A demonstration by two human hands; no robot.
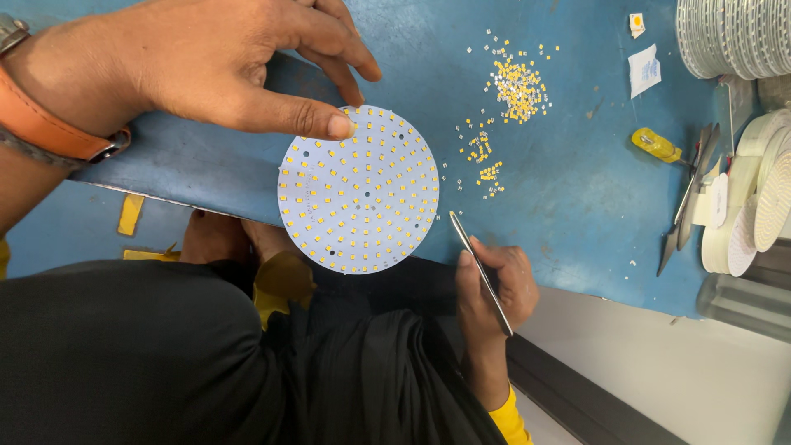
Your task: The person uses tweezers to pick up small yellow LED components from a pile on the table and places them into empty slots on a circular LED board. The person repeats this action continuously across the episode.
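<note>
Resting flat on the scuffed blue worktable (568, 206), a thin round white circuit board (358, 189) carries rings of small square yellow chips and overhangs the table's near edge a little. The left hand (222, 58), with an orange leather strap on its wrist, reaches over it with fingers spread, its thumb tip pressing the board's upper rim. The right hand (494, 284) sits at the table's near edge just beside the board, fingers curled shut around a slim pair of polished metal tweezers (480, 272) whose point lies close to the board's rim without clearly touching it (whether the tips are pinched together cannot be told). Loose on the blue surface beyond the board lies a scatter of tiny yellow and silvery chips (517, 82), heaped thickest farther off. Toward the table's far end stand stacks of white round boards (729, 37), with a yellow-handled screwdriver (657, 145) near them. Black fabric covers the person's lap below.
</note>
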